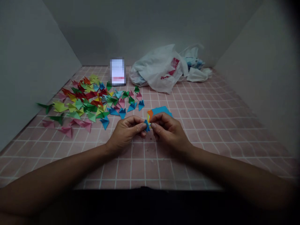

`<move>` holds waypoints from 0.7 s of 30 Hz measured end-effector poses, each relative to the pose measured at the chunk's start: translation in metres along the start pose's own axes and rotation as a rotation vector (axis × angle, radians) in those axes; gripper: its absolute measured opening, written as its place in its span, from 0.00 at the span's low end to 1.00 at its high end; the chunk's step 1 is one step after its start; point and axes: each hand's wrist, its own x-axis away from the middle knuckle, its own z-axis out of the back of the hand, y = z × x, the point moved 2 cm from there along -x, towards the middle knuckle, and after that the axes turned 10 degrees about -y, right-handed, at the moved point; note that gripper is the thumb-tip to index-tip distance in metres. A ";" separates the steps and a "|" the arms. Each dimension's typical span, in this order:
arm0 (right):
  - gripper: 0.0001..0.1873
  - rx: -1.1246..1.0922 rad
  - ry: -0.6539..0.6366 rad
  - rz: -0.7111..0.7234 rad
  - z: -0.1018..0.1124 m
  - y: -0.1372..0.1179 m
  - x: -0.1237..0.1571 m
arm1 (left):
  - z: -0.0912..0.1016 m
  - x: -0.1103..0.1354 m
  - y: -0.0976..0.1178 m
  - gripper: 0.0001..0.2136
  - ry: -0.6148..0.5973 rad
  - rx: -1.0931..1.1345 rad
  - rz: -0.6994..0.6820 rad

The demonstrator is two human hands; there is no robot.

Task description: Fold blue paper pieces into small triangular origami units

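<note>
Pinched between the thumb and fingers of my left hand (128,129) is a small blue folded paper piece (147,125), its pointed edges showing past the fingertips. My right hand (168,129) is closed in a pinch at the right edge of that piece; what lies between its fingertips is too small to make out. Just behind my right hand lie blue paper sheets (162,110), with an orange and yellow paper (149,114) beside them, partly covered by my fingers. To the left, many folded paper cranes (90,107) in several colours are spread out.
A pink tablecloth with a white grid (206,150) covers the table. At the back stands a lit phone (117,72), its screen blurred. Right of it lie a white plastic bag (157,67) and a crumpled white wrapper (198,75). Pale walls enclose the table's back and sides.
</note>
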 end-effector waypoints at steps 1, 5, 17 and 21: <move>0.03 -0.004 -0.006 -0.007 0.001 0.000 -0.001 | 0.000 0.000 -0.001 0.11 -0.008 0.026 0.012; 0.04 0.027 -0.024 -0.028 0.002 0.002 -0.001 | 0.001 -0.002 -0.003 0.11 -0.019 0.087 0.020; 0.09 0.094 -0.018 -0.080 0.003 -0.001 -0.002 | -0.001 -0.003 -0.005 0.11 -0.081 0.044 0.111; 0.09 0.076 -0.029 -0.098 0.003 -0.001 -0.001 | 0.000 -0.002 -0.003 0.08 -0.099 -0.008 0.091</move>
